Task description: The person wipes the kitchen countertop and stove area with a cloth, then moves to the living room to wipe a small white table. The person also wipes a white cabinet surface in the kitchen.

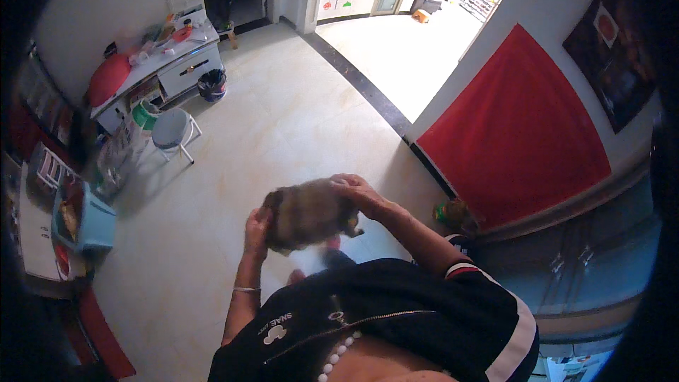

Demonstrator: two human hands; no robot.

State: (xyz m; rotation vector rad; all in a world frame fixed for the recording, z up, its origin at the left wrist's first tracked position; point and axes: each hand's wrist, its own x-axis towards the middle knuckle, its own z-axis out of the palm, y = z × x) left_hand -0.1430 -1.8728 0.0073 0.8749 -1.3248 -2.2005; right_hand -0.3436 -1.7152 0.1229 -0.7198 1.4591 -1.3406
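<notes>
Between my two hands a brownish, striped piece of fabric (307, 212) is held up in front of my body, above the tiled floor. Motion blur hides its details, so I cannot tell what kind of cloth item it is. My left hand (258, 228) grips its left edge, and a bangle circles that wrist. At the upper right corner my right hand (355, 191) pinches the cloth between thumb and fingers. A dark, ragged bit hangs from the lower right of the fabric. Below it, parts of my feet show, partly hidden.
A round stool (173, 128) stands on the floor (254, 132) at left, near a lined waste bin (212, 85) and a cluttered white desk (175, 58). A light-blue basket (95, 223) sits far left. At right, a red cloth (520, 138) hangs above a dark cabinet (573, 265).
</notes>
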